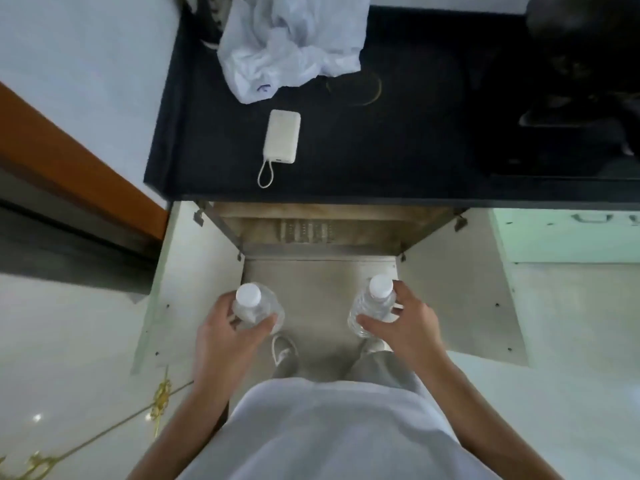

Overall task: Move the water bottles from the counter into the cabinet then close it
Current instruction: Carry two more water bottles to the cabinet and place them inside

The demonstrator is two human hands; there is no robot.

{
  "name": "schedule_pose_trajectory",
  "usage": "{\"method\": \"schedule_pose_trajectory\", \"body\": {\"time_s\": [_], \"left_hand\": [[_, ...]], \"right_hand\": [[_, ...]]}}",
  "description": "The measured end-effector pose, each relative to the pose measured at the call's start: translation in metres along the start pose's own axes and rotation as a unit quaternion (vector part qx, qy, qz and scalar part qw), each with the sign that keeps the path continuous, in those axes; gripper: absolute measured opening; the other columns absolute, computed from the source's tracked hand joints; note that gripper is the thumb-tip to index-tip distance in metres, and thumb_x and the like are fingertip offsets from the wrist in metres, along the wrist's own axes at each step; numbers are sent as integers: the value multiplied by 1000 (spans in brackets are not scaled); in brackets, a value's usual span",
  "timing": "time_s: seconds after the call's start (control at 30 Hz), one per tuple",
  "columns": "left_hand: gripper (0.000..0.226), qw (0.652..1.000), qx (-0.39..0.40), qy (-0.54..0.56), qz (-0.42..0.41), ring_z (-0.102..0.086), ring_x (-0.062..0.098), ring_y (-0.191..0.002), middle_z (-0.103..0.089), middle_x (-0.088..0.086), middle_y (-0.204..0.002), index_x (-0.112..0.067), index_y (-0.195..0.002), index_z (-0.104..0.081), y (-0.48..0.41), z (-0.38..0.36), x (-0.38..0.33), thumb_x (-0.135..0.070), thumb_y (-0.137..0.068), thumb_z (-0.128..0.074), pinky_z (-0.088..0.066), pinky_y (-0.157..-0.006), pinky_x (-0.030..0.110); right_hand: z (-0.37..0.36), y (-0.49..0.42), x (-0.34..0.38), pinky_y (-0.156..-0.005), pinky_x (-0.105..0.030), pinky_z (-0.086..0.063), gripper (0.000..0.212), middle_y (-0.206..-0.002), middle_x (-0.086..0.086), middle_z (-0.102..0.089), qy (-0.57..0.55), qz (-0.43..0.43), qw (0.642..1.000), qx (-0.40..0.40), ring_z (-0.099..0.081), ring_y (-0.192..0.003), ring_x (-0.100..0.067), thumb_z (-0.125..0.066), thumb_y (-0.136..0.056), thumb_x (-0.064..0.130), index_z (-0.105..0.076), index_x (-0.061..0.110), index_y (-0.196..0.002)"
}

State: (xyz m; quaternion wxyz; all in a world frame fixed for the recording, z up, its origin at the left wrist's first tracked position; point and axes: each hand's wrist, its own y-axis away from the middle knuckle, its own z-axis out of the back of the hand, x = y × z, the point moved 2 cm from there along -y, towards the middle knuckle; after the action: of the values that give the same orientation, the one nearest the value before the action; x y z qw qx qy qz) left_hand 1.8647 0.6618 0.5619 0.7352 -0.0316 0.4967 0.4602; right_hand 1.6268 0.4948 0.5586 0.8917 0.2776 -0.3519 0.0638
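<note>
Clear plastic, white caps: I see two water bottles, both held upright in front of the open cabinet (311,237), its doors swung wide. Left hand (221,327) curls fingers and thumb round the left bottle (254,308); right hand (405,323) grasps the right bottle (375,303) likewise. Black counter (398,133) above carries a white power bank (281,136) and a crumpled plastic bag (291,43).
</note>
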Motion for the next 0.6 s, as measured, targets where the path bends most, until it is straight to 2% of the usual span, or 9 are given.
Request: {"method": "schedule_pose_trajectory", "body": {"time_s": [0.1, 0.23, 0.37, 0.53, 0.6], "left_hand": [[51, 999, 26, -25, -21, -57, -7, -89, -61, -24, -96, -39, -109, -55, -19, -4, -10, -33, -72, -89, -46, -77, 27], [41, 998, 48, -36, -21, -60, -10, -88, -65, -25, -92, -42, -92, -56, -35, -18, -14, -31, -71, -89, -47, -72, 20], [43, 998, 55, -36, -4, -62, -8, -93, -65, -26, -97, -36, -103, -60, -49, -43, -1, -33, -72, -90, -45, -73, 16], [50, 999, 33, -31, 18, -63, -9, -90, -68, -19, -102, -27, -113, -63, -83, -94, 35, -33, -71, -90, -43, -71, 6], [49, 999, 25, -21, 24, -65, -9, -90, -70, -16, -102, -26, -111, -63, -103, -121, 55, -34, -71, -90, -44, -71, 6]], "right_hand": [[-1, 12, -13, -75, -23, -50, 57, -91, 30, -66, -21, -31, 999, -38, -67, -91, -3, -89, -62, 45, -50, 54, -102], [-5, 14, -29, -74, -24, -48, 56, -90, 32, -65, -40, -61, 996, -57, -66, -90, -3, -90, -61, 44, -49, 56, -97], [-20, -11, -44, -76, -30, -54, 52, -89, 31, -65, -47, -76, 995, -51, -67, -89, -4, -88, -59, 47, -50, 55, -95], [-62, -74, -75, -82, -35, -57, 62, -96, 22, -68, -69, -80, 993, -53, -69, -93, -8, -87, -60, 51, -54, 44, -113], [-83, -108, -93, -83, -34, -57, 63, -95, 25, -65, -86, -72, 992, -54, -69, -95, -10, -88, -62, 49, -53, 43, -113]]}}
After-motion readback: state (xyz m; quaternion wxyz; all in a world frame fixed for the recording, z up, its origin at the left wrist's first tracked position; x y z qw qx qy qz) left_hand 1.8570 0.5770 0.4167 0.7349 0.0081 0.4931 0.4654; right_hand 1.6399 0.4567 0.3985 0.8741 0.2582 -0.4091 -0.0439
